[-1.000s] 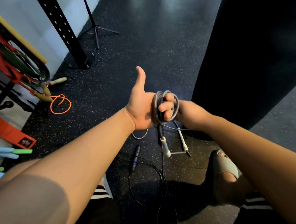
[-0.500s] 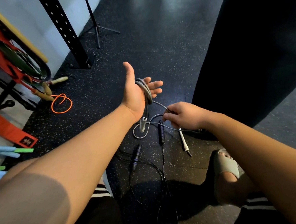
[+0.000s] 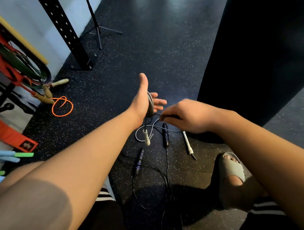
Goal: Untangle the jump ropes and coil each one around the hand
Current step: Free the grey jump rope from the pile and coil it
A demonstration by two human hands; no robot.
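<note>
Your left hand (image 3: 141,106) is spread flat, grey rope (image 3: 150,103) wound round the palm — your right hand (image 3: 188,116) pinches its free length. The black rope (image 3: 165,134) lies loose on the floor (image 3: 162,61), uncoiled.

A gym: speckled rubber floor (image 3: 162,61), perforated rack upright (image 3: 66,31), hanging resistance bands (image 3: 20,64).
</note>
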